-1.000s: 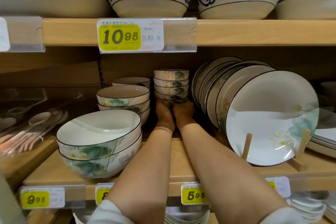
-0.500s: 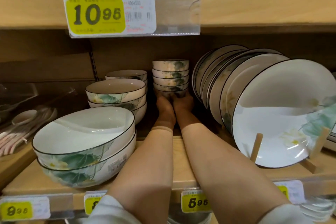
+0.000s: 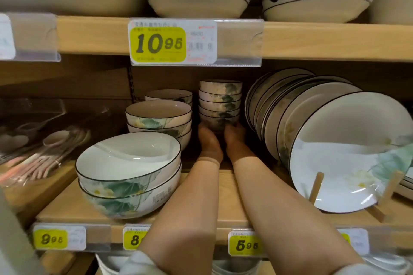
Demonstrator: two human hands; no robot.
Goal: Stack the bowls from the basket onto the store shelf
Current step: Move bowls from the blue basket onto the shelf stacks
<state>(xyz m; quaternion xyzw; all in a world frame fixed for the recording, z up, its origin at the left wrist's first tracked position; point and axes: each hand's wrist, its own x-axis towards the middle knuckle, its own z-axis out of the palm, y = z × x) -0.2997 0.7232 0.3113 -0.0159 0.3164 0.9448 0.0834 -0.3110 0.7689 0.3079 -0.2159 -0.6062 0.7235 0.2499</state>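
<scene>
Both hands hold a stack of small white ceramic bowls (image 3: 220,100) with green leaf print at the back of the pale wooden shelf (image 3: 67,207).
The left hand (image 3: 209,140) and right hand (image 3: 235,138) sit close together, cupping the lowest bowl from either side. Medium leaf-print bowls (image 3: 158,116) stand just left, two wide white bowls (image 3: 128,169) in front of those, and tilted white plates (image 3: 339,147) lean in a row on the right.

The single camera rides on my head, close up to the shelf (image 3: 228,196), facing straight into it and tilted slightly down. Its front edge crosses low in view; the upper shelf (image 3: 324,40) spans the top.
</scene>
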